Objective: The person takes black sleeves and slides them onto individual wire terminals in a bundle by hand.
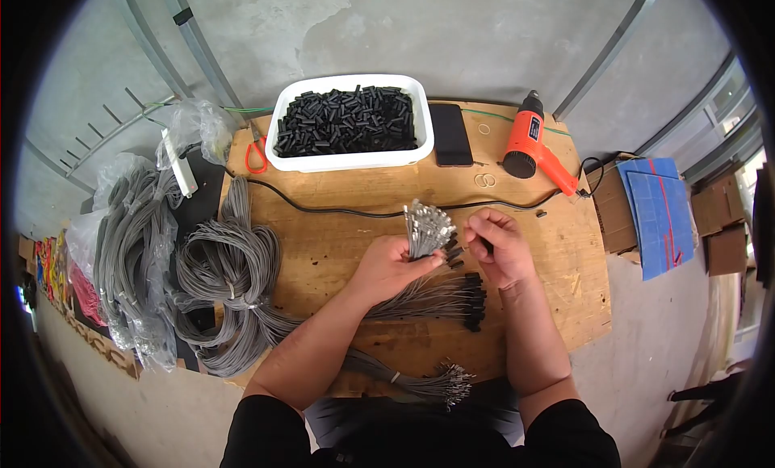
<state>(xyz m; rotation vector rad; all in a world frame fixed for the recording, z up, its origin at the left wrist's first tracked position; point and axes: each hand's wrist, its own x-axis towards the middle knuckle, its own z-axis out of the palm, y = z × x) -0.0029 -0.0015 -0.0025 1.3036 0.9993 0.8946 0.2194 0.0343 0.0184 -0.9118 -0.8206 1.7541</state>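
My left hand (386,268) is closed around a bundle of thin grey cables (429,226) with silvery metal ends fanned upward. Some short black sleeves (454,252) show at the bundle's right side. Just right of it, my right hand (500,246) is closed with thumb and forefinger pinched together. Something dark shows among its curled fingers, too small to make out. Below both hands lies another group of grey cables (420,301), its ends capped with black sleeves (474,302). Nearer my body, a tied cable bundle (404,381) has bare metal ends.
A white tub (351,160) full of black sleeves stands at the back beside a dark phone (450,135). An orange heat gun (533,145) lies right; its black cord (363,213) crosses the table (557,250). Red-handled pliers (257,155) and coiled grey cables (226,266) are left.
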